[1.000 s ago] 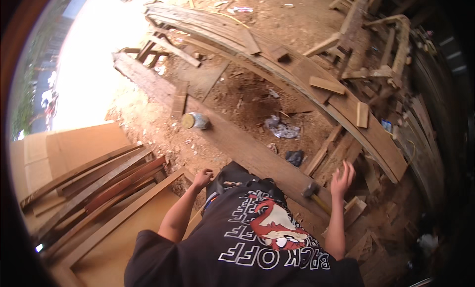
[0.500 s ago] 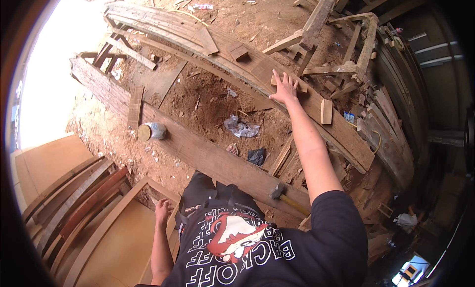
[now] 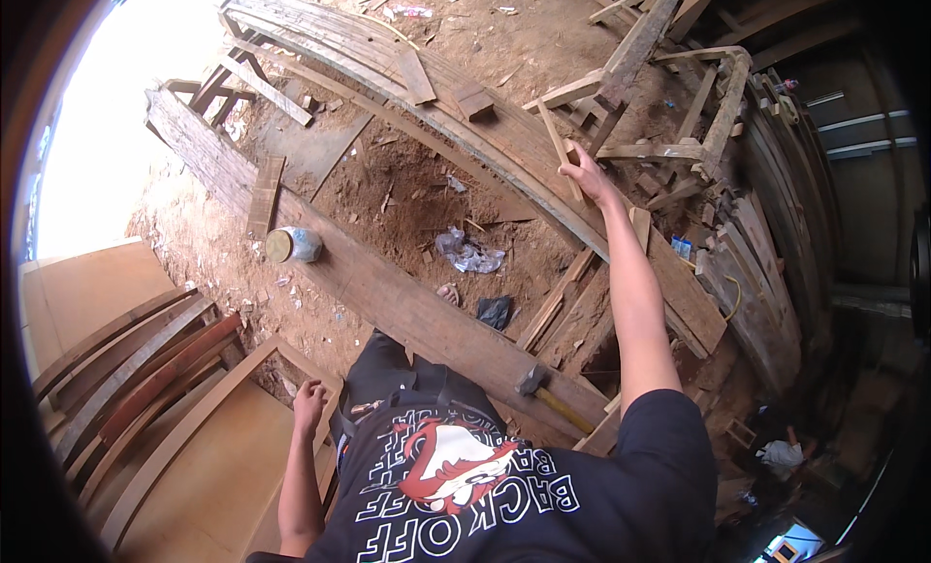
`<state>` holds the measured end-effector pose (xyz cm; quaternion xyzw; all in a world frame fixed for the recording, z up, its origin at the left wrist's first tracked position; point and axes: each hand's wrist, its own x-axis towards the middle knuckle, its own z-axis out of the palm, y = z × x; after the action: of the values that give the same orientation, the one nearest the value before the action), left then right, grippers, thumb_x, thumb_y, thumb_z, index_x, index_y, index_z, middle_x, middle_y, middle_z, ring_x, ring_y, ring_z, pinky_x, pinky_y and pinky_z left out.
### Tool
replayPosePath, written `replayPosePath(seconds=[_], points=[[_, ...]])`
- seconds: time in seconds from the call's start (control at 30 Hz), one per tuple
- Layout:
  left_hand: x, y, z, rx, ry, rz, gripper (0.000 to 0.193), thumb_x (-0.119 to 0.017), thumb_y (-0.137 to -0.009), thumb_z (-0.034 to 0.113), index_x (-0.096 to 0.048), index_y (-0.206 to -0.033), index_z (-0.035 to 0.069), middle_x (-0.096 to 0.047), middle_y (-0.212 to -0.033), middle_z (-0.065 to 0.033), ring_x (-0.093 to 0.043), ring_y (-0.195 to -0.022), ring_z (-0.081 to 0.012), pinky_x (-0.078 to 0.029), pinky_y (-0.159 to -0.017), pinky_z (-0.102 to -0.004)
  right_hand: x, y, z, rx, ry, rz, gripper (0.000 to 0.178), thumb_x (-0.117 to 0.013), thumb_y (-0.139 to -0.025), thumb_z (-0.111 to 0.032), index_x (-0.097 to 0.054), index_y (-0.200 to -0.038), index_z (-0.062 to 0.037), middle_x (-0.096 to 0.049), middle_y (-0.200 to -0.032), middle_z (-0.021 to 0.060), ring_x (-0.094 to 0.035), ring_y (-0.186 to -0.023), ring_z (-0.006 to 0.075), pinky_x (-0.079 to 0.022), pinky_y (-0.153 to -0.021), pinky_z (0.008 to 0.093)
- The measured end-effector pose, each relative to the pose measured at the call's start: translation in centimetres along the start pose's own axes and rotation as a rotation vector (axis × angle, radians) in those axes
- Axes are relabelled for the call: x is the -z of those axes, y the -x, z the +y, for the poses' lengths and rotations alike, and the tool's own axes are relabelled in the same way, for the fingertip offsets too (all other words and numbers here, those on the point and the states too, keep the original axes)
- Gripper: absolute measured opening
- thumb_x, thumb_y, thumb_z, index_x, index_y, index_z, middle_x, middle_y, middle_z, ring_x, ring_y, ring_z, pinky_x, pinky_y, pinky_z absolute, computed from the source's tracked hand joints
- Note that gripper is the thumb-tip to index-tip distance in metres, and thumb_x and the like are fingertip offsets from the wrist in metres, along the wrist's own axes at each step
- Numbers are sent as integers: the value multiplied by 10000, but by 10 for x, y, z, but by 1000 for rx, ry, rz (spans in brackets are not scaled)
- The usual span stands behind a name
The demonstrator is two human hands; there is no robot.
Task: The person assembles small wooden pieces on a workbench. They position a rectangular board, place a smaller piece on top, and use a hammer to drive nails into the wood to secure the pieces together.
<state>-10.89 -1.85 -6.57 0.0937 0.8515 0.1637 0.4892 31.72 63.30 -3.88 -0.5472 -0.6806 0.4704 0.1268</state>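
My right hand (image 3: 592,175) is closed around a thin wooden board (image 3: 560,148), raised on its edge above the far workbench plank (image 3: 533,131). A small wooden block (image 3: 640,224) stands on that plank beside my right wrist. Farther left on it lie a short dark board (image 3: 474,102) and a light flat offcut (image 3: 416,76). My left hand (image 3: 310,405) hangs low at my left side, fingers loosely bent with nothing seen in them. It is nearest to a framed wooden panel (image 3: 189,437).
On the near bench plank (image 3: 388,301) are a lidded jar (image 3: 294,245), a flat wood piece (image 3: 265,196) and a hammer (image 3: 555,398). Crumpled plastic (image 3: 469,251) lies on the dirt between the planks. A rough wooden trestle (image 3: 718,107) and stacked boards (image 3: 766,233) stand right.
My right hand has gone from lying spread on the far plank to gripping a thin board, now tilted up on edge. My left hand stays low at my side.
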Motion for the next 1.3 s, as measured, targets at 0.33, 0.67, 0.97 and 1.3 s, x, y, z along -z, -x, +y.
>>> replayPosePath(seconds=[0.33, 0.67, 0.97, 1.3], points=[[-144, 28, 366, -776, 500, -543, 747, -728, -1054, 323, -373, -1631, 9, -657, -1450, -142, -642, -1291, -196, -507, -1097, -350, -94, 178, -58, -33, -1429, -483, 1012, -673, -768, -369, -324, -1604, 81, -568, -1473, 312, -640, -1298, 422, -565, -1077, 548], [-152, 17, 358, -701, 556, -675, 449, -751, -1024, 125, -497, -1382, 31, -644, -1351, -106, -643, -1242, -169, -533, -1050, -362, -193, 256, -39, -173, -980, 20, 700, -758, -977, -464, -555, -1504, -51, -651, -1386, 105, -642, -1238, 187, -455, -1121, 364], [-127, -1, 327, -603, 392, -925, 489, -780, -994, 97, -548, -1422, 56, -702, -1310, -75, -681, -1170, -142, -580, -978, -348, -230, 262, -49, 48, -278, 426, 507, -911, -869, -224, -587, -1226, -65, -759, -1082, 175, -760, -1023, 361, -584, -864, 466], [-140, -26, 293, -666, 348, -665, 400, -829, -926, 27, -639, -1278, 31, -778, -1130, -51, -737, -977, -119, -616, -879, -322, -269, 256, -63, -38, -177, 454, 548, -908, -845, -164, -588, -1274, -47, -765, -1127, 216, -739, -1092, 424, -580, -908, 498]])
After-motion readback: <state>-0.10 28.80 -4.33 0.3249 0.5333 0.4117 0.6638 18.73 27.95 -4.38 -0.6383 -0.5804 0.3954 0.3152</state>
